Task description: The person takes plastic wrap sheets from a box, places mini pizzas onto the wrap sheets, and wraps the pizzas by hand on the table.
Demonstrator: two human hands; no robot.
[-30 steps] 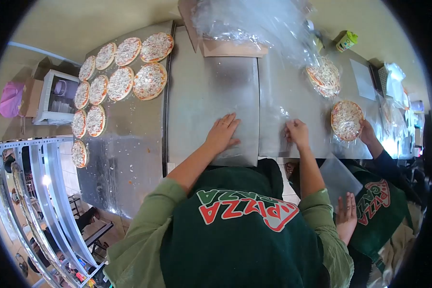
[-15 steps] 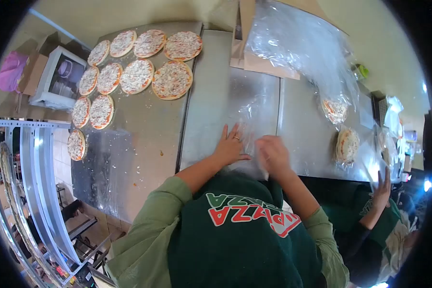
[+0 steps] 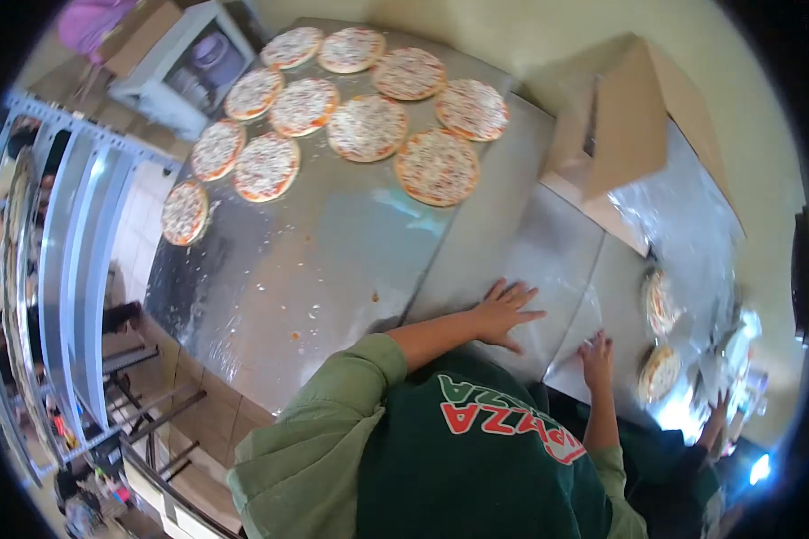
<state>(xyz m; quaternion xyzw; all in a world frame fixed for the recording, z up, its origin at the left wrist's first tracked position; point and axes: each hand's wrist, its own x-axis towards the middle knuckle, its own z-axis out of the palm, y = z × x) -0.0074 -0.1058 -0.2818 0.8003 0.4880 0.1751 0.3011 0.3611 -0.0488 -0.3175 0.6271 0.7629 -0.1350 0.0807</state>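
Note:
My left hand (image 3: pixel 508 314) lies spread, palm down, on the metal worktop (image 3: pixel 476 260), with nothing in its grasp. To its right, my right hand (image 3: pixel 596 359) is near the front edge, its fingers slightly bent and a little apart. A thin, clear plastic sheet or bag (image 3: pixel 591 301) appears to lie flat by both hands; its outline is hard to make out. On the left part of the worktop, several round pizzas (image 3: pixel 366 128) topped with sauce and grated cheese lie in rows. Two more pizzas, one (image 3: pixel 660 303) behind the other (image 3: pixel 660 374), lie at the right, seemingly in clear plastic.
An open cardboard box (image 3: pixel 629 135) with clear plastic bags (image 3: pixel 692 211) spilling out stands at the back right. A co-worker's hand (image 3: pixel 716 418) is at the far right. Metal shelving (image 3: pixel 81 269) stands left, and a white cabinet (image 3: pixel 184 72) back left.
The view has turned, so the pizzas and box appear shifted rightward. My right hand, blurred and bent beside the left before, now sits farther from it, fingers more extended. My left fingers are spread wider.

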